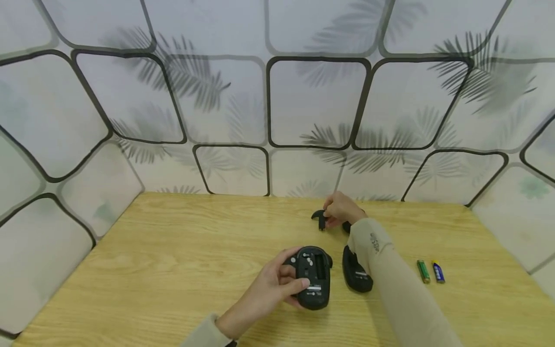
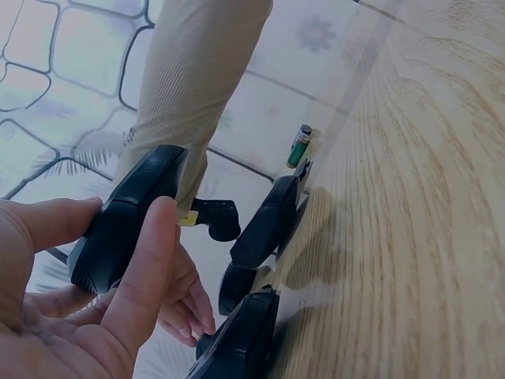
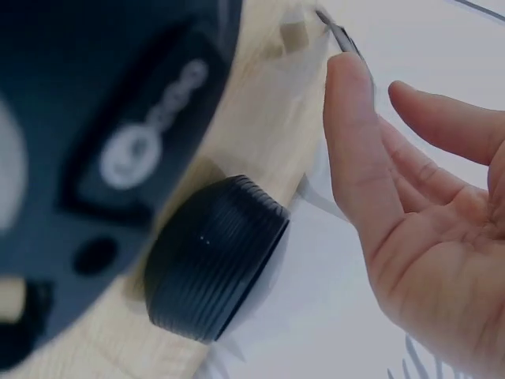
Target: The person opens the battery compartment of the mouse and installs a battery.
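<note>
My left hand (image 1: 270,284) grips a black computer mouse (image 1: 318,301), turned underside up, its battery slot uncovered and a label beside it. The left wrist view shows this mouse (image 2: 130,213) between thumb and fingers, above the table. At the far table edge, my right hand (image 1: 342,209) reaches to a small black battery cover (image 1: 320,218). Seen from the right wrist, an index fingertip is right at the thin dark cover (image 3: 343,35), while the thumb stands apart from it. Below the right wrist lies a second black mouse (image 1: 357,272), partly covered by the sleeve.
To the right lie a green battery (image 1: 423,271) and a blue-and-yellow battery (image 1: 438,272). A further black rounded object (image 1: 346,227) is mostly hidden behind the right wrist; its ribbed side (image 3: 217,260) shows in the right wrist view. Patterned cloth walls (image 1: 303,168) border the wooden table (image 1: 173,250).
</note>
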A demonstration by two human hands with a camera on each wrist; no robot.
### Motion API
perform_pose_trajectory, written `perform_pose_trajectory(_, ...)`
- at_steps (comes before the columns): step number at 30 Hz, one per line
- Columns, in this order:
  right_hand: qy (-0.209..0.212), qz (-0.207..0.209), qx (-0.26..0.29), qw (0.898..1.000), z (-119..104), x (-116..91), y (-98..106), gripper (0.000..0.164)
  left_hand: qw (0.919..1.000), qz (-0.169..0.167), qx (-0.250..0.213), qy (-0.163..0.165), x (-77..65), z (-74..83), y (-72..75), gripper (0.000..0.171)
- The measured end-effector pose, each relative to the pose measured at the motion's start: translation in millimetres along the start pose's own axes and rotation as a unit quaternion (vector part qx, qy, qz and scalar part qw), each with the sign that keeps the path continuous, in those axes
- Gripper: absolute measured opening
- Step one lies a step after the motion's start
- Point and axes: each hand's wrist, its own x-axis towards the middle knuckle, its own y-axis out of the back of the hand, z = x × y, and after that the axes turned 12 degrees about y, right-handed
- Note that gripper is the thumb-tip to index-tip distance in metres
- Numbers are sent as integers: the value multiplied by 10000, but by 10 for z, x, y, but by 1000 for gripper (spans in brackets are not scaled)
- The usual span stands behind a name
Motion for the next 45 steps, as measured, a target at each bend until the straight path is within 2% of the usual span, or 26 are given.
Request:
perform_pose_trajectory(5, 102, 67, -44, 9999, -37, -52, 62, 34, 10000, -16, -2, 0, 6, 5, 2, 69)
perform_pose_trajectory(10, 379, 22, -106, 9992, -70, -135, 175, 36, 10000, -59, 8, 4, 4, 12, 6, 69)
perform_pose_trajectory(18, 719, 70, 88, 9973, -80, -278, 329, 33, 10000, -11, -5, 30, -9, 5, 18, 70)
perform_pose_trajectory(27, 742, 46, 301, 9968, -43, -401, 411, 36, 10000, 11, 81, -25, -24, 19, 58, 70)
perform_pose_trajectory(34, 639, 135, 471, 9967, -4, -571, 542, 37, 9999, -2, 129, -82, -25, 42, 45, 69)
perform_pose_trajectory(45, 573, 266, 518, 9967, 217, -824, 702, 44, 9994, -21, 322, -160, -22, 59, 47, 68)
